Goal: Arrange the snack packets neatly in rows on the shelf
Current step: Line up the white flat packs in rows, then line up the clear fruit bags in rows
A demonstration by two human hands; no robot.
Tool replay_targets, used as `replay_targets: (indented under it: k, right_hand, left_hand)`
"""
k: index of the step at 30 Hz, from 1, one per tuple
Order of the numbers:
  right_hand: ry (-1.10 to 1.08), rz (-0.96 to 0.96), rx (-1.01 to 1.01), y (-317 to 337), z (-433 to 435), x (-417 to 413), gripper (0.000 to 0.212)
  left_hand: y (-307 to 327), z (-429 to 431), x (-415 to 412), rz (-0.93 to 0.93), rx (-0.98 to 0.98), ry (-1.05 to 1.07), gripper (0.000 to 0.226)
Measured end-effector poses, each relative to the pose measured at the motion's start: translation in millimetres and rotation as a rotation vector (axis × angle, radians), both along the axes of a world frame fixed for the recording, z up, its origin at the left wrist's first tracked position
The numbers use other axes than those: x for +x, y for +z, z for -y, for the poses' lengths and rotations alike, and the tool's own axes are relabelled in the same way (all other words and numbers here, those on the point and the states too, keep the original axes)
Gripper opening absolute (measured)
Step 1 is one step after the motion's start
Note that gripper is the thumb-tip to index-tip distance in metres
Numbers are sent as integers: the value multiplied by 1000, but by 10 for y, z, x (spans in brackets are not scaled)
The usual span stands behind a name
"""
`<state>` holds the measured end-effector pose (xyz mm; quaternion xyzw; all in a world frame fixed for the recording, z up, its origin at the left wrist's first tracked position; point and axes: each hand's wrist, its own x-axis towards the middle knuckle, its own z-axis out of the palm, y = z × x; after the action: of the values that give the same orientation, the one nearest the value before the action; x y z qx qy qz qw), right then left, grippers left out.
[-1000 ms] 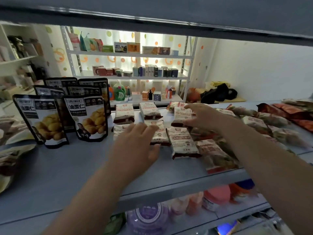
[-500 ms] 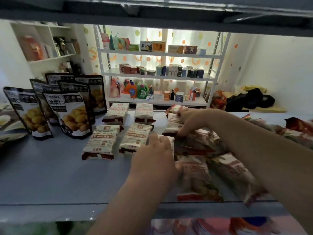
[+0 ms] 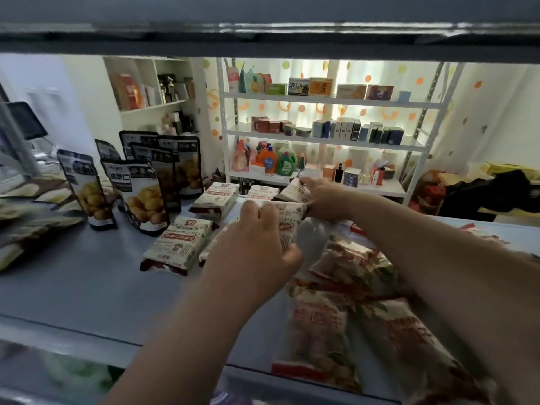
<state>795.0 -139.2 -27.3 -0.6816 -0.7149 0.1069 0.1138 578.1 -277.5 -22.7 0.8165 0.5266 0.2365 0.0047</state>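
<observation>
Several cream-and-maroon snack packets lie flat on the grey shelf (image 3: 73, 287). One packet (image 3: 181, 244) lies front left, another (image 3: 216, 198) behind it, a third (image 3: 261, 192) further back. My left hand (image 3: 257, 252) is shut on a packet (image 3: 287, 226) in the middle, thumb on its right edge. My right hand (image 3: 321, 197) grips a packet (image 3: 293, 190) at the back, lifted at a tilt. A pile of larger red-and-cream packets (image 3: 318, 331) lies to the right, partly under my right forearm.
Black stand-up pouches of chestnuts (image 3: 143, 197) stand at the left of the shelf. Pale packets (image 3: 26, 226) lie at the far left. The upper shelf board (image 3: 263, 39) hangs low overhead. A white rack with boxes and bottles (image 3: 321, 141) stands behind.
My left hand moved forward and closed on the middle packet. My right hand lifted the back packet. The view shifted closer and to the left.
</observation>
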Motion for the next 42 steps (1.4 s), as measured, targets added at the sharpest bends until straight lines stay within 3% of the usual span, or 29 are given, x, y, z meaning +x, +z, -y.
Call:
replay_targets:
  k: [5, 9, 14, 17, 20, 23, 27, 35, 38, 42]
  right_hand:
    - [-63, 162, -107, 154, 10, 289, 94]
    - [-52, 149, -116, 199, -59, 225, 93]
    - [13, 165, -250, 144, -119, 32, 68]
    - [27, 133, -353, 129, -112, 2, 67]
    - [35, 90, -377, 195, -40, 46, 68]
    - [93, 227, -226, 277, 134, 119, 71]
    - [157, 239, -30, 335, 528, 335, 56]
    - [-121, 319, -52, 333, 1126, 1373, 36]
    - [-221, 233, -115, 239, 1207, 1602, 42]
    - [-263, 190, -180, 108, 1166, 1650, 80]
  left_hand:
    - [-201, -239, 229, -120, -82, -80, 55]
    - [-405, -279, 333, -218, -91, -101, 60]
    - [-448, -304, 284, -174, -84, -148, 55]
    - [-397, -226, 242, -172, 127, -212, 50]
    - [-417, -181, 231, -129, 57, -256, 37]
    - [-438, -185, 222, -183, -36, -170, 49]
    - [-407, -29, 206, -203, 71, -134, 59]
    - [14, -231, 728, -70, 103, -392, 49]
    - [77, -617, 1115, -176, -15, -402, 49]
    - [64, -986, 1583, -306, -136, -376, 55]
